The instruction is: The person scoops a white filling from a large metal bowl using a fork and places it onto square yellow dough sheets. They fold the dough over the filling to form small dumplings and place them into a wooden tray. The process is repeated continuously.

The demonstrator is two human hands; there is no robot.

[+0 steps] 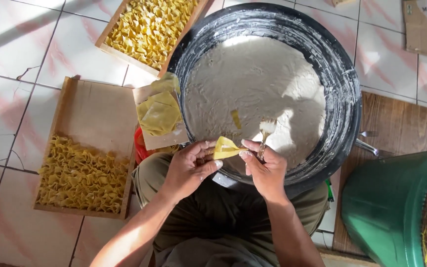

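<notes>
— What is that yellow bit between the hands?

— A folded yellow wrapper (226, 148), a thin square of dough; it sits just over the near rim of the big black basin (344, 84), above the person's lap; the left hand (190, 168) pinches its left edge, thumb and fingers closed on it; the right hand (265, 170) nips the right corner with its fingertips.

— Anything else in the right hand?

— A small fork-like tool (265, 133); its handle is clamped in the same hand, its pale-coated head pointing up over the filling.

— And the basin?

— Wide and round, its walls smeared white; inside lies a pale, smooth paste (253, 84), half in sunlight, with a scrap of yellow dough (235, 118) lying on it.

— What lies to the left?

— A stack of flat yellow wrappers (159, 114) on a piece of cardboard (166, 141), touching the basin's rim; beyond it a wooden tray (97, 113), its near half heaped with folded dumplings (82, 175); a second tray (108, 35) further off is full of the same.

— And to the right?

— A green plastic tub (386, 202) on a wooden board (396, 123); white floor tiles (6, 54) all around.
</notes>
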